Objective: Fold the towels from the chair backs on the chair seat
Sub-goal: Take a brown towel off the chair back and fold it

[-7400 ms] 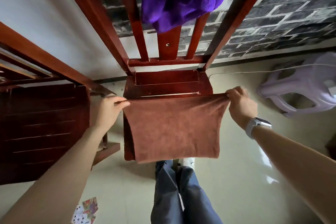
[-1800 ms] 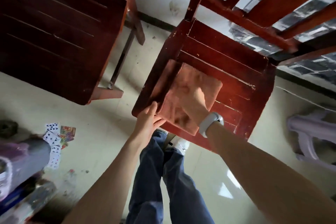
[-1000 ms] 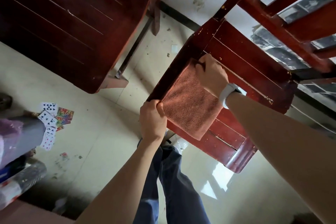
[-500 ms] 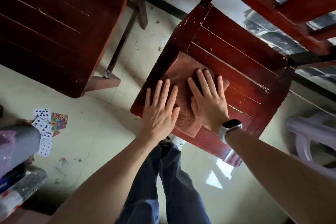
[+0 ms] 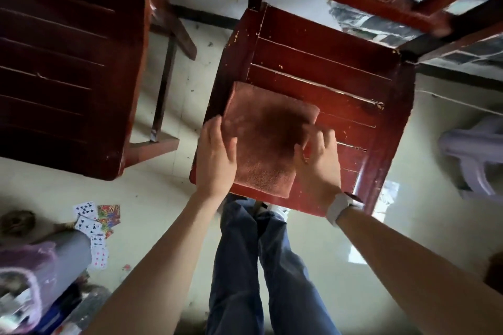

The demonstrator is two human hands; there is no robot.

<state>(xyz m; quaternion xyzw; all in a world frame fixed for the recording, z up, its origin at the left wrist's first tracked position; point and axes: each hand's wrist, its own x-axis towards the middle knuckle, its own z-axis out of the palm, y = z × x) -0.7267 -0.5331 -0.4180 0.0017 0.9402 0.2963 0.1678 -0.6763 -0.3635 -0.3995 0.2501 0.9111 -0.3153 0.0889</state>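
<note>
Terrycloth folded into a thick rust-brown square towel (image 5: 265, 141) lies flat on the front left part of the red-brown slatted wooden chair seat (image 5: 340, 84), flanked by the left hand (image 5: 216, 156) and right hand (image 5: 318, 158), both with relaxed fingers touching its side edges, gripping nothing.

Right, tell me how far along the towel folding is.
Done, by the look of it: the brown towel lies folded into a compact square on the front of the chair seat. In hand: the left hand and right hand flank its sides, fingers loose, apparently squaring it up. Left: no other towel shows in this view, so I cannot tell how many remain on the chair backs.
</note>
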